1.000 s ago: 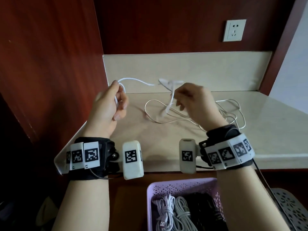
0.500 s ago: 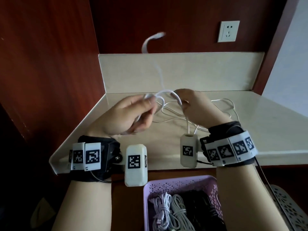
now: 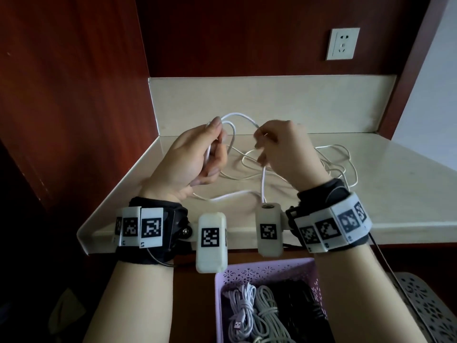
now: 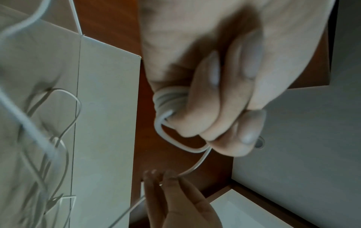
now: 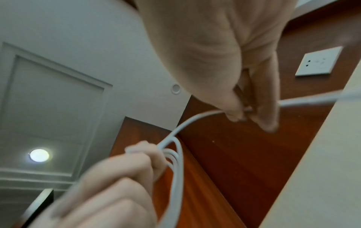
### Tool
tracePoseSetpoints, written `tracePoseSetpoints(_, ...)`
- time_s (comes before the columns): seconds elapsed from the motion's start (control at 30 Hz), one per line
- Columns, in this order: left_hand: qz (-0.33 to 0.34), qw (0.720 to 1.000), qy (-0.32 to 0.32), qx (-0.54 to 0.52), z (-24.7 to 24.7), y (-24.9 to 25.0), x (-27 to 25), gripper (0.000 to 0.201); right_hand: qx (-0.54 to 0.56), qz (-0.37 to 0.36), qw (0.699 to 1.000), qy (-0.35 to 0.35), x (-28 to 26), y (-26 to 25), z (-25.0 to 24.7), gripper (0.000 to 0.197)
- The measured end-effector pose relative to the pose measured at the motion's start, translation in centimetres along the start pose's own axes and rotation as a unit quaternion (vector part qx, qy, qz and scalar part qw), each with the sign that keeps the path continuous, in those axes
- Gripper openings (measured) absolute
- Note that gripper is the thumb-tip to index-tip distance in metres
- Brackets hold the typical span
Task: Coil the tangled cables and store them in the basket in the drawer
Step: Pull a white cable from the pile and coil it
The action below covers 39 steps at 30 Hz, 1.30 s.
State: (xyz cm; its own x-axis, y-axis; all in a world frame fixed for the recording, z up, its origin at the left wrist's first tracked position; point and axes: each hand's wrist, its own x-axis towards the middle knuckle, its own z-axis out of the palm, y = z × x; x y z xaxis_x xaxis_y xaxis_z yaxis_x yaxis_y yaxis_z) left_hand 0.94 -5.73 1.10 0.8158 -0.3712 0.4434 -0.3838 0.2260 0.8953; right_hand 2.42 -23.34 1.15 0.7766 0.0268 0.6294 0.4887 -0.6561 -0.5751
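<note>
A thin white cable (image 3: 329,167) lies in loose tangles on the beige counter (image 3: 395,194). My left hand (image 3: 195,154) grips a few wound loops of that cable (image 4: 170,100), fingers curled round them. My right hand (image 3: 279,147) pinches the cable (image 5: 197,118) a short way off, and an arc of it spans between the two hands above the counter. From the right hand a strand hangs down to the counter. Below the counter edge, a purple basket (image 3: 249,271) in the drawer holds coiled white, grey and black cables (image 3: 257,315).
A red-brown wooden panel (image 3: 74,95) stands close on the left. A beige backsplash (image 3: 272,105) runs behind the counter, with a white wall socket (image 3: 342,43) above it. A grey perforated basket (image 3: 425,308) sits at the lower right.
The free cable end that was whipping up in the air is now drawn into the loops in my left hand. The hands have drawn slightly apart and lifted, with a fresh arc between them.
</note>
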Motion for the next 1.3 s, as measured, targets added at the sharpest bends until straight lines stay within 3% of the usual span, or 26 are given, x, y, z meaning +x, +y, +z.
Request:
tracePoseSetpoints(0.1, -0.015, 0.999, -0.035, -0.005, 0.4, -0.3, -0.1, 0.032, -0.014, -0.022, 0.986, 0.164, 0.5, 1.1, 0.8, 0.016)
tracePoseSetpoints(0.23, -0.013, 0.997, -0.079, -0.022, 0.1, -0.5, -0.1, 0.035, 0.005, -0.075, 0.972, 0.221, 0.6, 1.3, 2.0, 0.018)
tracePoseSetpoints(0.33, 0.004, 0.994, -0.078, -0.08, -0.3, -0.4, -0.1, 0.037, -0.023, -0.109, 0.981, 0.157, 0.6, 1.4, 2.1, 0.017)
tracePoseSetpoints(0.47, 0.07, 0.969, -0.045, -0.234, -0.1, -0.2, 0.5, 0.046, -0.11, -0.089, 0.99, -0.022, -0.4, 0.6, 1.8, 0.024)
tracePoseSetpoints(0.67, 0.108, 0.93, 0.114, -0.332, -0.1, -0.1, 0.7, 0.045, -0.181, -0.076, 0.97, -0.142, -1.0, -1.3, 1.9, 0.023)
tracePoseSetpoints(0.77, 0.134, 0.941, 0.17, -0.26, -0.2, -0.1, 1.0, 0.046, -0.146, -0.066, 0.973, -0.168, -1.2, -1.8, 1.7, 0.027)
tracePoseSetpoints(0.87, 0.121, 0.954, 0.219, -0.166, -0.2, -0.4, 1.3, 0.046, -0.143, -0.061, 0.972, -0.177, -1.4, -2.0, 1.0, 0.029)
tracePoseSetpoints(1.03, 0.149, 0.926, 0.34, -0.067, -1.3, -1.5, 1.7, 0.026, -0.216, -0.025, 0.957, -0.19, -1.3, -1.6, -0.9, 0.023)
tracePoseSetpoints(1.1, 0.163, 0.927, 0.337, 0.009, -1.8, -1.9, 1.7, 0.02, -0.21, -0.029, 0.959, -0.186, -1.2, -1.5, -1.9, 0.026)
tracePoseSetpoints(1.17, 0.176, 0.932, 0.299, 0.108, -2.0, -2.1, 1.9, 0.023, -0.115, -0.041, 0.977, -0.178, -1.2, -1.5, -2.7, 0.023)
tracePoseSetpoints(1.3, 0.239, 0.899, 0.225, 0.289, -2.0, -3.6, 2.6, 0.028, 0.094, -0.059, 0.979, -0.169, -1.7, -2.7, -3.2, 0.009)
